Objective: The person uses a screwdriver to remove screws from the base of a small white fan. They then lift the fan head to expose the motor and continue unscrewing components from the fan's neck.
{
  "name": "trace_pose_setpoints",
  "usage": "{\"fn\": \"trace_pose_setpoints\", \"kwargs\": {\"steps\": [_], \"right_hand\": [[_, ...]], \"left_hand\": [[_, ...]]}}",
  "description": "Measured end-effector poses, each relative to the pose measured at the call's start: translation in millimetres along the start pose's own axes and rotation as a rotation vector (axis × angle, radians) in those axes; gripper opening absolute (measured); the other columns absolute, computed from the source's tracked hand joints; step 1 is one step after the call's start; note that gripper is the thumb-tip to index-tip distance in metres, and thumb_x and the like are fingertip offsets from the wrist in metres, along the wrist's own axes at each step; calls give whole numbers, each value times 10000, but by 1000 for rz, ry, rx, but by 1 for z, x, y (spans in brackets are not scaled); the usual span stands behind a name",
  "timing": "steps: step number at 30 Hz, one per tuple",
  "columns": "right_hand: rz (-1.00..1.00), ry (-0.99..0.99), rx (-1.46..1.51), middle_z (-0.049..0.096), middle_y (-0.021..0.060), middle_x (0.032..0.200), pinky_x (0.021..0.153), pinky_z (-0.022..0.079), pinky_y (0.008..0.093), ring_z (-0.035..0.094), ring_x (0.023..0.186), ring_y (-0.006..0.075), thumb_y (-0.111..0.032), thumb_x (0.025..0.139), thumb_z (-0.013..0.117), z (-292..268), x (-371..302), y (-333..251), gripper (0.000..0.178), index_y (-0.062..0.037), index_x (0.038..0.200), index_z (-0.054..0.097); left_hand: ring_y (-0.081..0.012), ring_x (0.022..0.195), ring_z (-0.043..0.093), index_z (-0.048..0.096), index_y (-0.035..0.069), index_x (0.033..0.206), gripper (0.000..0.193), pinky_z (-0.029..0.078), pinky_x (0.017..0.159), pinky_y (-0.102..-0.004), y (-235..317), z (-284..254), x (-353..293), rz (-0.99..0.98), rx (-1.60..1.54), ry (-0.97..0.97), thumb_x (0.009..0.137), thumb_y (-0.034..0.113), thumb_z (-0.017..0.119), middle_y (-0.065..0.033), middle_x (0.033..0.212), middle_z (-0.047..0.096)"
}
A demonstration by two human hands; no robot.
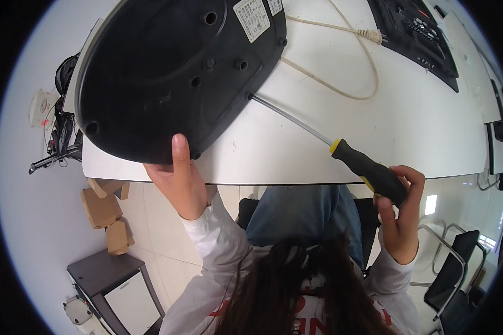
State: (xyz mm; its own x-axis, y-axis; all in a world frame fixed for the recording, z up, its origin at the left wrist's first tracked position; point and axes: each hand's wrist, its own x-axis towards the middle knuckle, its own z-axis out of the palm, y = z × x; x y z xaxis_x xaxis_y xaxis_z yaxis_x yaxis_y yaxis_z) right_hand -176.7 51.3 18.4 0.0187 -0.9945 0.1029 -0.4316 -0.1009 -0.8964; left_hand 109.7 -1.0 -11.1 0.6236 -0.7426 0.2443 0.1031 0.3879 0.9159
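A black, rounded appliance base (145,61) with several round screw recesses and a white label (252,20) rests on the white table, its underside facing me. My left hand (184,187) is closed on its near edge, with the thumb on the underside and the other fingers hidden beneath. The screwdriver (369,170), with a black and yellow handle and a long metal shaft, slants up to the left. Its tip meets a recess near the base's right edge. My right hand (399,229) holds the end of that handle between thumb and fingers.
A pale power cord (374,72) loops over the white table (430,128) right of the base, its plug near a black tool case (419,39) at the far right. Cardboard boxes (101,207) and a dark cabinet (106,273) stand on the left floor, a chair (455,268) at right.
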Motion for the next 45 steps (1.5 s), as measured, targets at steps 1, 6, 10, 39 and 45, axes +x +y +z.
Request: {"fn": "trace_pose_setpoints", "kwargs": {"steps": [1, 6, 10, 39, 45], "right_hand": [[18, -18, 50, 543, 134, 835, 583, 387, 207, 499, 669, 119, -275, 894, 524, -2, 1, -1, 387, 0, 1126, 385], [51, 21, -168, 468, 55, 788, 523, 279, 198, 370, 588, 85, -321, 915, 414, -4, 15, 1, 385, -37, 1174, 382], [57, -6, 59, 511, 123, 954, 586, 351, 190, 402, 628, 103, -90, 807, 532, 1, 8, -11, 486, -36, 1229, 297], [110, 7, -41, 528, 46, 512, 433, 357, 222, 488, 430, 110, -395, 957, 335, -6, 7, 0, 494, 15, 803, 566], [162, 94, 47, 488, 35, 478, 387, 308, 226, 430, 381, 105, -397, 965, 285, -1, 6, -2, 566, 13, 662, 530]], "left_hand": [[-172, 1029, 504, 432, 4, 1206, 511, 372, 911, -271, 0, 0, 0, 19, 13, 7, 788, 134, 697, -88, 1161, 520], [-126, 938, 534, 475, 7, 1129, 397, 397, 847, -246, 0, 5, 1, 59, 20, 41, 812, 141, 673, -64, 1066, 569], [-124, 920, 533, 483, 9, 1108, 375, 397, 843, -246, -1, 2, 0, 43, 15, 33, 810, 134, 673, -62, 1050, 569], [-262, 1094, 434, 364, 0, 1220, 561, 385, 887, -336, 1, 18, -17, 499, 209, 359, 756, 124, 655, -149, 1221, 441], [-180, 894, 521, 426, -18, 1186, 368, 430, 705, -282, 6, 24, -112, -79, -229, -744, 895, 203, 472, -133, 1051, 508]]}}
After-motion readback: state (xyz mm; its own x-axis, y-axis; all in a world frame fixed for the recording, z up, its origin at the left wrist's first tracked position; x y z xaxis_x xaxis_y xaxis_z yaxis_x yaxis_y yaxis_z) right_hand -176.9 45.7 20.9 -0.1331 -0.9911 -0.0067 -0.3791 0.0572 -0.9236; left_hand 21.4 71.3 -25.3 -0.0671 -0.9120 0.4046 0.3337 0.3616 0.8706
